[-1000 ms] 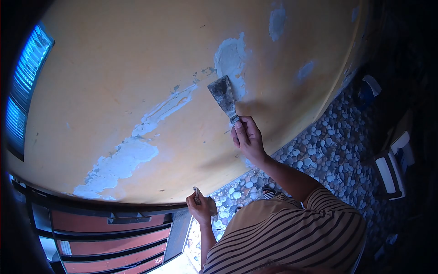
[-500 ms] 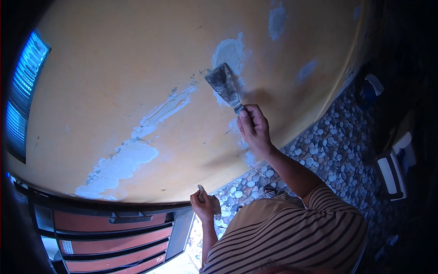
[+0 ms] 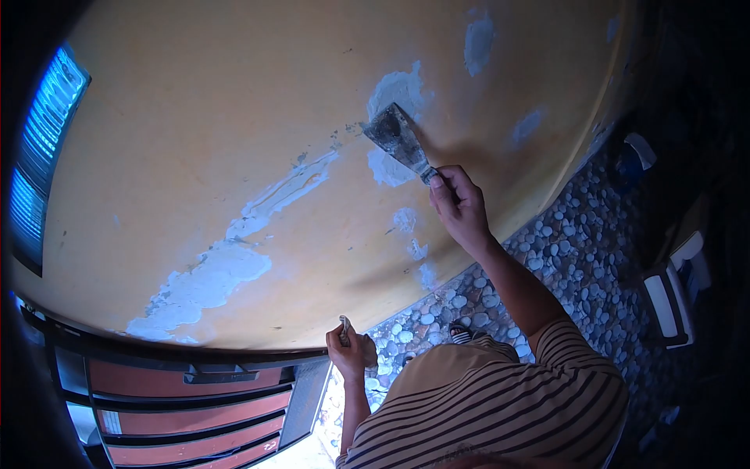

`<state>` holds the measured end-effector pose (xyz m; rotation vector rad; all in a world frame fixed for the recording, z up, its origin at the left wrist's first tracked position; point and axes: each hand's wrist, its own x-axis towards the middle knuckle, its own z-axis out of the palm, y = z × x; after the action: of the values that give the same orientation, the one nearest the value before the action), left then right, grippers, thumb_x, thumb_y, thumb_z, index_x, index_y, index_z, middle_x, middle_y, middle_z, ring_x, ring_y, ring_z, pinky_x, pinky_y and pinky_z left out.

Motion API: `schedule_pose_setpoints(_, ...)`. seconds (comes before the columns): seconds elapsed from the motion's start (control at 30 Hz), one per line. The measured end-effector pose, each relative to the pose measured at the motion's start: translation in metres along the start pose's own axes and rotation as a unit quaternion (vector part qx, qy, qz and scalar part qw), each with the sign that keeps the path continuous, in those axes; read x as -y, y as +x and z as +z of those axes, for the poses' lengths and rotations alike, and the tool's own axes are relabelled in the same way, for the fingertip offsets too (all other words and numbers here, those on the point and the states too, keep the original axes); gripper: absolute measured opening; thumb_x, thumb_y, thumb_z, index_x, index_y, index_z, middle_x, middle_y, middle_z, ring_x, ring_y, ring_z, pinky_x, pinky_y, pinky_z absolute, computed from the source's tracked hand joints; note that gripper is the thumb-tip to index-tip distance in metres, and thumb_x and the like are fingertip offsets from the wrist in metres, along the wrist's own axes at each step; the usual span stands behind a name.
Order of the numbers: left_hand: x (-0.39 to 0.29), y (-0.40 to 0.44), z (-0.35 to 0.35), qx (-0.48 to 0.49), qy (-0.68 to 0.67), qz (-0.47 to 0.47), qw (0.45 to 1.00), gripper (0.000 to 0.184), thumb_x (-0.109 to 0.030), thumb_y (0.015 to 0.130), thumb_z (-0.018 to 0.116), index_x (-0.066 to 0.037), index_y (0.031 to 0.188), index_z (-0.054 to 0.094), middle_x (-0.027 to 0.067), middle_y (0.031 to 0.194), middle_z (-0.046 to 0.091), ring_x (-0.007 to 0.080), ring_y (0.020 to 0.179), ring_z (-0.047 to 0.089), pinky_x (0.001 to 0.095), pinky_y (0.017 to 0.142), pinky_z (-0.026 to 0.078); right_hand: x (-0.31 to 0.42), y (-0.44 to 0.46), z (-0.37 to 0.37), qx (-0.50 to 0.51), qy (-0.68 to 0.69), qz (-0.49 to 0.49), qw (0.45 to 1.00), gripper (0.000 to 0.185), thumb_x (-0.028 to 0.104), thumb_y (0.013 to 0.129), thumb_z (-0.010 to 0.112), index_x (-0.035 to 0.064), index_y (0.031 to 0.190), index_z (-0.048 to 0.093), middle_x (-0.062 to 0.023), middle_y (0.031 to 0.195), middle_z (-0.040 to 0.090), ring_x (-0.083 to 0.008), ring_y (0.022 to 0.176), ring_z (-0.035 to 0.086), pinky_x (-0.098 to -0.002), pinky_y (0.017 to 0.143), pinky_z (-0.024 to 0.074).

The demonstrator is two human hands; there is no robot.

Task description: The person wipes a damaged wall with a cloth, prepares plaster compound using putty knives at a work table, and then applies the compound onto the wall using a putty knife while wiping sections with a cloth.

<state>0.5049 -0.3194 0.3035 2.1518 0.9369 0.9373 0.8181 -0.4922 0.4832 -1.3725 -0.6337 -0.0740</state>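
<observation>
Far to the left of both hands, a window with blue-lit slats (image 3: 48, 129) sits at the edge of the tan wall (image 3: 187, 133). Below it, reaching almost to the left hand (image 3: 348, 357), are red panels (image 3: 187, 424) between dark bars. Up and left of that hand, a long pale patch (image 3: 212, 277) slants across the wall, wide at its lower end and thin at its upper end. The left hand is closed around a small greyish piece (image 3: 344, 331), too small to identify, near the wall's lower edge. Higher and further right, the scraper (image 3: 400, 141) is tilted, its stained blade up and to the left of the right hand (image 3: 462, 205), over the wall's middle patch (image 3: 395, 87); whether the blade touches the wall I cannot tell. The right hand is clamped on the handle end, thumb along it, well apart from the left. Below and left of the right hand are 3 small patches (image 3: 405, 220); above and right of it are 2 more (image 3: 478, 45). Below both hands spreads a striped shirt (image 3: 500, 399). To the right of the right arm lie the pebbled floor (image 3: 578, 270) and, beyond, a white-and-dark object (image 3: 666, 303).
</observation>
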Motion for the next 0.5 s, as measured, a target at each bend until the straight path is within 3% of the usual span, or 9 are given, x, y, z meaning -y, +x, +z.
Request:
schedule_pose_setpoints(0.17, 0.007, 0.001, 0.005, 0.007, 0.003, 0.010, 1.000, 0.017, -0.011, 0.094, 0.071, 0.002, 0.105, 0.067, 0.0142, 0.092, 0.064, 0.0244, 0.077, 0.064, 0.0385, 0.069, 0.052, 0.004, -0.002, 0.000, 0.004, 0.003, 0.002, 1.000, 0.022, 0.024, 0.107, 0.060, 0.0025, 0.103, 0.058, 0.0005, 0.070, 0.059, -0.0053, 0.063, 0.052, -0.0257, 0.059, 0.0432)
schedule_pose_setpoints(0.23, 0.005, 0.001, 0.005, 0.011, -0.028, -0.022, 0.999, 0.014, -0.007, 0.093, 0.071, 0.002, 0.102, 0.065, 0.0173, 0.094, 0.063, 0.0335, 0.082, 0.064, 0.0434, 0.073, 0.052, 0.000, -0.002, 0.001, 0.006, -0.015, 0.007, 1.000, 0.022, 0.024, 0.107, 0.060, 0.0024, 0.103, 0.058, 0.0005, 0.070, 0.059, -0.0054, 0.063, 0.051, -0.0257, 0.059, 0.0433)
schedule_pose_setpoints(0.5, 0.006, 0.001, 0.003, 0.005, -0.016, -0.012, 1.000, 0.014, -0.007, 0.093, 0.071, 0.003, 0.102, 0.066, 0.0169, 0.093, 0.063, 0.0324, 0.079, 0.064, 0.0428, 0.070, 0.052, 0.002, -0.002, 0.000, 0.002, 0.002, 0.011, 1.000, 0.021, 0.023, 0.107, 0.060, 0.0025, 0.102, 0.059, 0.0003, 0.069, 0.059, -0.0050, 0.062, 0.052, -0.0259, 0.058, 0.0431)
